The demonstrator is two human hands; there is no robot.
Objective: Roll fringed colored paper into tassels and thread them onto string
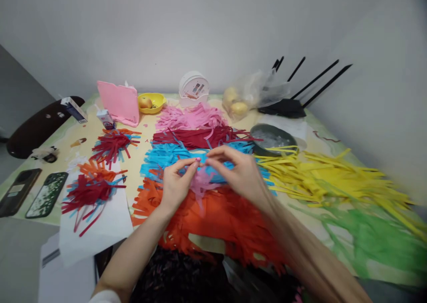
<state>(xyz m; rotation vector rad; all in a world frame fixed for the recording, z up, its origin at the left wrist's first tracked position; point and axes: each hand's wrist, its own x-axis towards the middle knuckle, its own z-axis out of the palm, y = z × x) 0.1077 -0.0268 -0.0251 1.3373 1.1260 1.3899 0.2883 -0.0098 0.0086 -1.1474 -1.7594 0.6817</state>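
Note:
My left hand point(178, 180) pinches the top of a light pink fringed piece point(202, 180) between thumb and forefinger. Close beside it, the fingers of my right hand point(235, 169) are pinched together at the same spot, on the pink piece as far as I can see. The thin strips of this piece hang down, slightly blurred. Beneath both hands lie rows of fringed strips: orange point(213, 214) nearest me, then blue point(167, 156), dark red point(196, 137) and pink point(193, 116) farther back.
Two multicoloured tassel bunches point(90, 189) lie on the left, by two phones point(46, 195). Yellow strips point(330, 178) and green strips point(383, 236) spread rightward. Behind stand a pink tablet case point(118, 102), a yellow bowl point(160, 102), a dark bowl point(271, 138) and a black router point(283, 108).

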